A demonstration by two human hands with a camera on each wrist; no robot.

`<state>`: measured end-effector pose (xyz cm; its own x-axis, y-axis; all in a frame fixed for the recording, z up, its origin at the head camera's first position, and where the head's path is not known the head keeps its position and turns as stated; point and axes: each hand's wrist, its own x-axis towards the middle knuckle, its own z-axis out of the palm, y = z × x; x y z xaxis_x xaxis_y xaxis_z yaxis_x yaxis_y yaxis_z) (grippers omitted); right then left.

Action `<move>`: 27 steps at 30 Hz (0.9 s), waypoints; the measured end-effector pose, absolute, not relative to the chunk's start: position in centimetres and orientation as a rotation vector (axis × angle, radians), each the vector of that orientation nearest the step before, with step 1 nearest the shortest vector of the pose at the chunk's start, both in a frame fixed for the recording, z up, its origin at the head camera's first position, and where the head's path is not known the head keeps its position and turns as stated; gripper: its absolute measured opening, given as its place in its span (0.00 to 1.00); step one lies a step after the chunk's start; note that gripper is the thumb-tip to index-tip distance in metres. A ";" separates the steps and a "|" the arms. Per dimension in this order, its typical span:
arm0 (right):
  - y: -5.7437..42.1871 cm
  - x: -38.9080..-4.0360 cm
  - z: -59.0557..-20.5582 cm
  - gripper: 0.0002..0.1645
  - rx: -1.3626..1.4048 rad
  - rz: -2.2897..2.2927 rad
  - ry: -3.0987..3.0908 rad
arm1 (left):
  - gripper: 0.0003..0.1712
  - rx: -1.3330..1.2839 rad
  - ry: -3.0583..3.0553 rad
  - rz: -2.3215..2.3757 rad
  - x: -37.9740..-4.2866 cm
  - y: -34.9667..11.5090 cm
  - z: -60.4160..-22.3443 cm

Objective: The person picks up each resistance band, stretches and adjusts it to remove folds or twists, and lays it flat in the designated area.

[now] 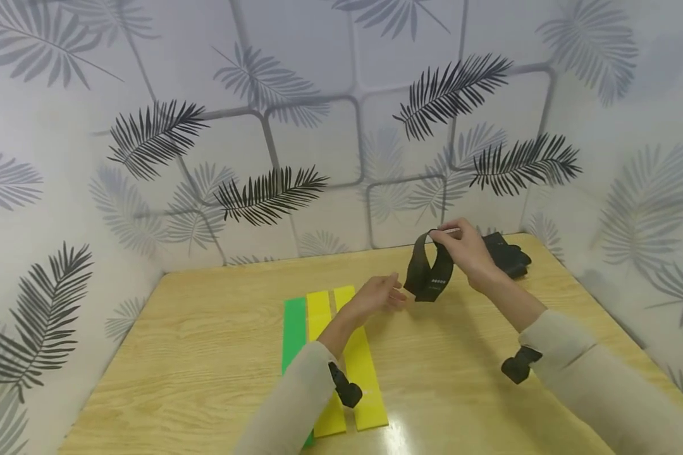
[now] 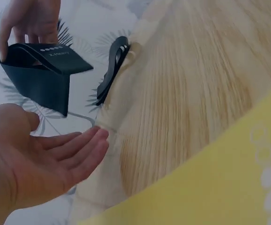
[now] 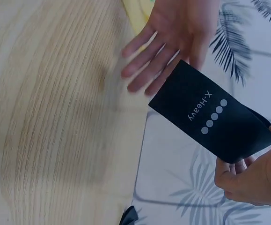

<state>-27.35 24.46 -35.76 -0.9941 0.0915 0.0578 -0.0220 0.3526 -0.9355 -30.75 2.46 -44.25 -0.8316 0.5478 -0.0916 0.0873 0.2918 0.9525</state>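
Observation:
A black resistance band loop, printed "X-Heavy" with a row of pale dots, hangs over the back of the table. My right hand pinches it at the top between thumb and fingers, leaving the loop's lower end dangling. In the right wrist view the printed face of the band is turned to the camera. Just left of the band's lower end, my left hand has its palm turned up and its fingers extended. It holds nothing, and in the left wrist view the band is above this hand.
A green band and two yellow bands lie flat side by side under and beside the left forearm. Folded black bands sit at the back right of the wooden table. A leaf-patterned wall rises behind.

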 end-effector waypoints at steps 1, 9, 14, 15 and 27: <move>24.1 -27.1 -35.6 0.35 -0.040 1.741 -2.494 | 0.34 0.544 2.083 1.615 -30.8 2.6 -44.2; 23.1 -26.3 -35.2 0.35 0.126 1.864 -2.424 | 0.15 0.475 1.747 1.979 -32.0 1.7 -42.9; 23.9 -26.3 -35.8 0.33 0.211 2.058 -2.400 | 0.10 0.390 1.525 2.205 -32.6 0.3 -41.4; 24.1 -26.4 -36.0 0.33 0.240 2.100 -2.398 | 0.09 0.383 1.497 2.239 -32.7 0.1 -41.2; 23.8 -26.3 -37.7 0.32 0.501 2.408 -2.404 | 0.27 0.643 1.473 2.374 -33.1 -1.2 -38.2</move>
